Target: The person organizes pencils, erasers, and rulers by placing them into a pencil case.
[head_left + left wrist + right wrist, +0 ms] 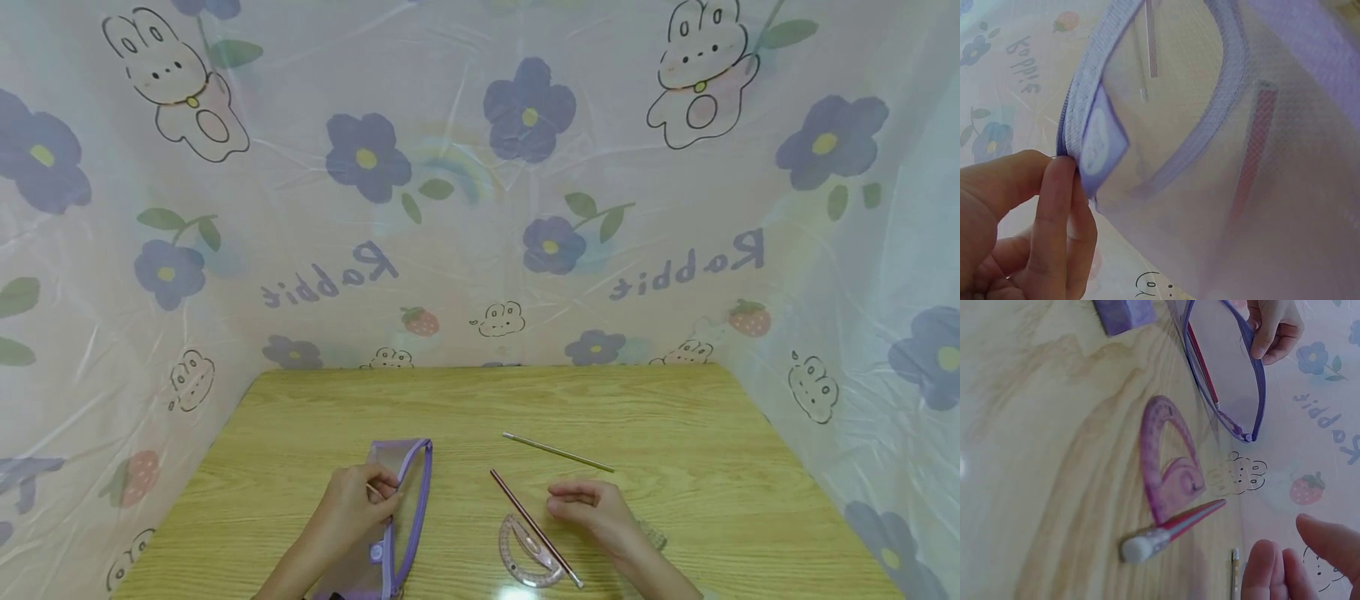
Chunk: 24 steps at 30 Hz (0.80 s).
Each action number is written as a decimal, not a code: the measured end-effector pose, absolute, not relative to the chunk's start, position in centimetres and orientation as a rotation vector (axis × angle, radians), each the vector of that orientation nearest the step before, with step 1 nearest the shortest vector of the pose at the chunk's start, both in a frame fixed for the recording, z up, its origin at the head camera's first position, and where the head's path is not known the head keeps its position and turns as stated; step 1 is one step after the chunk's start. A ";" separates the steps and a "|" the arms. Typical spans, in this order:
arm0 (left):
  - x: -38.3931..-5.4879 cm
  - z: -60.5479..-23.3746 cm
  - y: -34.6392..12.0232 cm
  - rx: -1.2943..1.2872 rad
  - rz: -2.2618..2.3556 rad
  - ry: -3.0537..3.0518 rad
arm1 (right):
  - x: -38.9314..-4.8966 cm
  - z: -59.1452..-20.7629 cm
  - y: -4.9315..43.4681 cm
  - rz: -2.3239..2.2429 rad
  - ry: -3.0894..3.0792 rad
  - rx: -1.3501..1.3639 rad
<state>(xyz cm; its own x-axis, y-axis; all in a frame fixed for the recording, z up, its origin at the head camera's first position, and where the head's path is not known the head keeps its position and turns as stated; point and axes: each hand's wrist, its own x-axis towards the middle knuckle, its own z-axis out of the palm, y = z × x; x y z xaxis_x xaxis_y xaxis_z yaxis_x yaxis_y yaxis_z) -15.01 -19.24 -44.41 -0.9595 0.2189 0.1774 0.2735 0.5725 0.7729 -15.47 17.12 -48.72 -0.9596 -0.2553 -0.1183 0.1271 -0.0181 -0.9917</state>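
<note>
A left hand (360, 500) is working at the lower left of the head view, its grip pinching the edge of a purple-trimmed mesh pouch (427, 492) between thumb and fingers. The pouch is lying left of the lower middle of the frame, its long mouth gaping towards the right, and a small purple label (377, 552) is showing below the fingers. In the left wrist view a red stick (1254, 144) (its far part is fading into the blur of the mesh) is showing through the pouch, right of centre.

A right hand (596, 512) is hovering right of the lower middle, its grip spread, the thumb standing apart from loosely bending fingers. Just left of it a dark red pencil (534, 525) is slanting down to the right, its pale end pointing at the bottom edge and its shaft crossing a clear pink protractor (1175, 487). A gold pencil (558, 452) is lying above that hand, well apart from the pouch. A small yellowish thing (655, 535) is peeping out beside the right wrist, mostly hidden. The wood-grained desk (337, 408) is carrying everything, and a curtain (457, 225) with rabbits and purple flowers is hanging behind it
</note>
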 end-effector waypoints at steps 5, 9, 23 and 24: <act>-15.0 -44.3 -19.2 -0.416 -1.356 -2.725 | -15.0 -49.0 17.6 -2.001 2.022 -0.100; -14.9 -44.1 -19.2 -0.413 -1.345 -2.726 | -14.6 -49.2 17.9 -1.982 2.028 -0.106; -15.1 -44.5 -19.4 -0.434 -1.330 -2.734 | -14.2 -50.5 18.7 -1.966 1.997 -0.235; -15.2 -44.5 -19.4 -0.436 -1.328 -2.732 | -14.2 -50.6 18.7 -1.969 1.995 -0.248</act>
<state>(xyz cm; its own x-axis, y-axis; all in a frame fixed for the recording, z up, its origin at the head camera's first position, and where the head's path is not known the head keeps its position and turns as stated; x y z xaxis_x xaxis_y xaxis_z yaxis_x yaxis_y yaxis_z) -15.17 -19.38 -44.50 -0.9571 0.2212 0.1874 0.2840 0.5857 0.7592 -14.16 18.71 -50.64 -0.9316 -0.3469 -0.1082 0.1036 0.0319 -0.9941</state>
